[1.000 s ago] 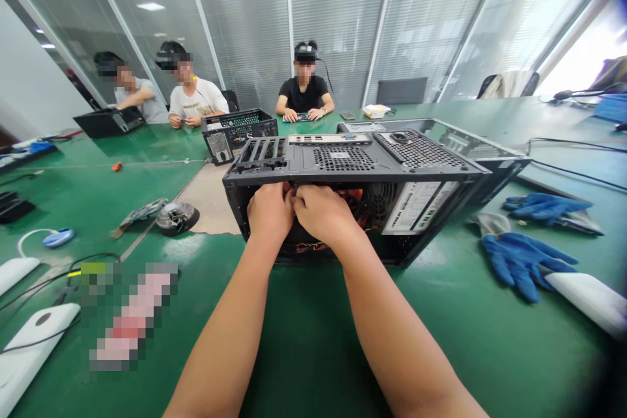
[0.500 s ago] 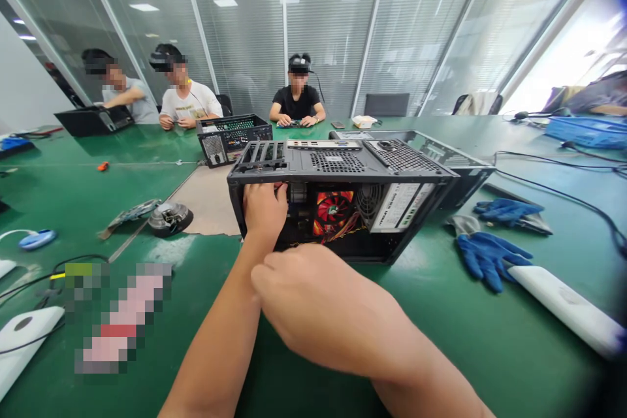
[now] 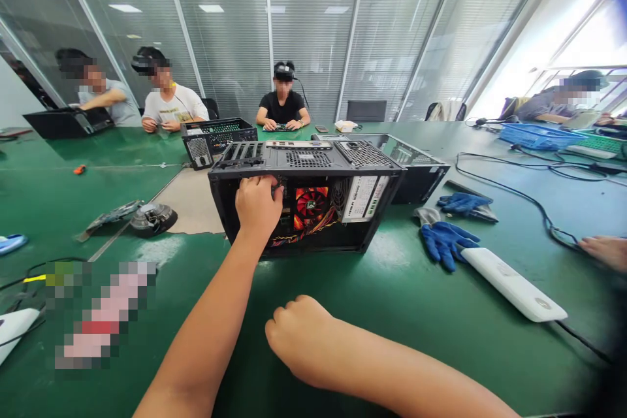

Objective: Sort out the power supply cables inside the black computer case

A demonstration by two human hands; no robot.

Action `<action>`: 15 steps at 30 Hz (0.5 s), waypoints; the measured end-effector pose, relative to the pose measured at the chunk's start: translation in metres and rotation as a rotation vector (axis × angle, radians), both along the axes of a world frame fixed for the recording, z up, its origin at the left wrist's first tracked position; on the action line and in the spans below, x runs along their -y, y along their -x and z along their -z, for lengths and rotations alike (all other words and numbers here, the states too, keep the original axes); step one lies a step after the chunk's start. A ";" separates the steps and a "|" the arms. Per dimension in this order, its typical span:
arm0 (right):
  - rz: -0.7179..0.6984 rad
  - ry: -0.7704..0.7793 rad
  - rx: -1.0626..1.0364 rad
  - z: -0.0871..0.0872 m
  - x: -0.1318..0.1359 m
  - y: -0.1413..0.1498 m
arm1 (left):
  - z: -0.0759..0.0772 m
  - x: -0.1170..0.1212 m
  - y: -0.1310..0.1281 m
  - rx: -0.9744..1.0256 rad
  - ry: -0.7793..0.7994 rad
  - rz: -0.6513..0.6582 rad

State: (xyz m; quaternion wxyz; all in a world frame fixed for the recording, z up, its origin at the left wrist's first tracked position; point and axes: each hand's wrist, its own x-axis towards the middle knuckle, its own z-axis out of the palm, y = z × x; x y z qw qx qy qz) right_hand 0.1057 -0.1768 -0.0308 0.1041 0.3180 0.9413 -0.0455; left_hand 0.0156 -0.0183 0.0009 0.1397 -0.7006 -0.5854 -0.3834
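Observation:
A black computer case (image 3: 313, 158) lies on its side on the green table (image 3: 401, 300), its open face turned to me. Inside it show a red fan (image 3: 310, 202) and a grey power supply (image 3: 361, 197). My left hand (image 3: 257, 204) reaches into the case's left part, fingers curled round something inside that I cannot make out. My right hand (image 3: 300, 334) rests on the table in front of the case as a loose fist, holding nothing that shows.
Blue gloves (image 3: 447, 241) and a white flat device (image 3: 512, 285) lie right of the case. A cooler fan (image 3: 153, 218) and a circuit board (image 3: 108, 217) lie to the left. A second open case (image 3: 215, 137) stands behind. Three people sit at the far side; another hand (image 3: 606, 251) is at right.
My right hand has come out of the case and drawn back to the table near me. My left hand stays inside. The view has swung to the right.

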 end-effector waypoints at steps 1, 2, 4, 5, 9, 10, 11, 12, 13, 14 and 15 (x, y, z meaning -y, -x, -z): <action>0.026 -0.022 -0.027 0.008 -0.002 -0.003 | -0.001 0.003 -0.003 -0.001 -0.013 0.026; 0.051 -0.047 -0.058 0.015 -0.005 -0.006 | -0.002 0.008 -0.007 -0.002 -0.020 0.063; 0.082 -0.090 -0.118 0.029 -0.012 -0.015 | -0.005 0.021 -0.015 -0.013 -0.014 0.177; 0.097 -0.108 -0.145 0.035 -0.015 -0.019 | -0.007 0.029 -0.020 -0.025 -0.003 0.260; 0.219 -0.142 -0.327 0.057 -0.033 -0.025 | -0.014 0.072 -0.042 -0.219 0.051 0.674; 0.270 -0.160 -0.405 0.062 -0.037 -0.020 | -0.013 0.083 -0.047 -0.299 0.054 0.782; 0.394 -0.189 -0.492 0.066 -0.042 -0.013 | -0.012 0.093 -0.051 -0.383 0.059 0.872; 0.473 -0.201 -0.514 0.070 -0.046 -0.003 | -0.009 0.102 -0.054 -0.462 0.062 0.939; 0.559 -0.208 -0.525 0.075 -0.048 0.008 | -0.006 0.109 -0.056 -0.526 0.048 0.981; 0.816 -0.231 -0.560 0.079 -0.050 0.018 | -0.001 0.115 -0.056 -0.576 0.033 1.003; 1.046 -0.260 -0.600 0.085 -0.050 0.025 | 0.004 0.119 -0.056 -0.620 0.026 1.024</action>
